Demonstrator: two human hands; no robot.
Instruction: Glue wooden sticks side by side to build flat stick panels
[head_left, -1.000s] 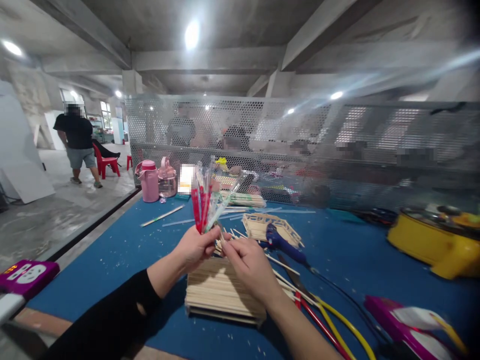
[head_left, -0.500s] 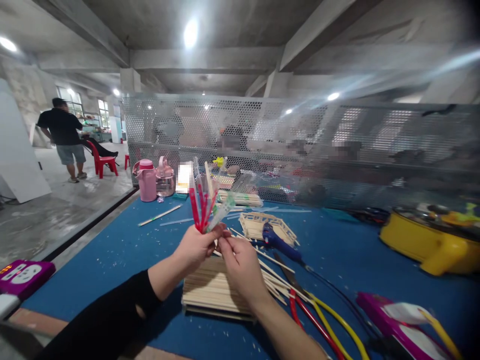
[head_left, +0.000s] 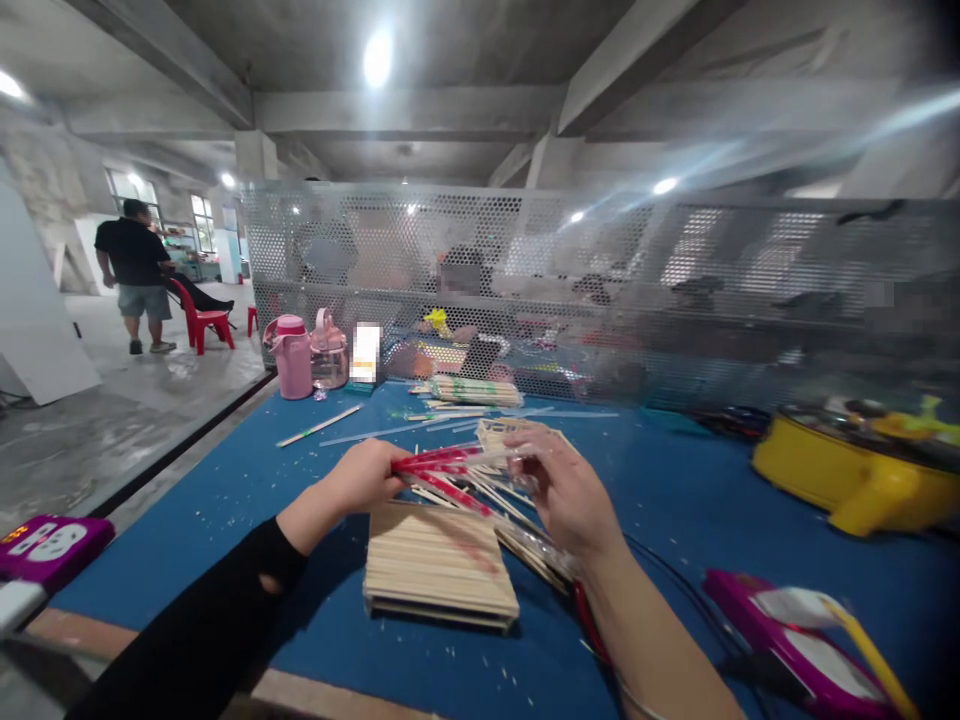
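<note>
My left hand (head_left: pixel 369 474) is closed on one end of several clear plastic wrappers with red print (head_left: pixel 442 462), which fan out to the right. At their clear far end, the fingers of my right hand (head_left: pixel 571 487) pinch the plastic. Below both hands lies a flat block built of pale wooden sticks (head_left: pixel 439 560). Loose wooden sticks (head_left: pixel 487 492) are scattered behind and to its right, partly under the wrappers. Behind my right hand, a small stick-built frame (head_left: pixel 491 430) is mostly covered.
Wrapped chopsticks (head_left: pixel 476 391) lie at the back beside a perforated metal screen (head_left: pixel 405 240). A pink thermos (head_left: pixel 291 360) and a pink clear bottle (head_left: pixel 328 355) stand back left. A yellow pot (head_left: pixel 810 470) and a purple power strip (head_left: pixel 795 640) are at right. Another person (head_left: pixel 135 265) stands far left.
My hands, together before, have moved apart, with the right hand going right. The wrappers, upright before, now stretch sideways between them. The pale stick among them is gone from my left hand.
</note>
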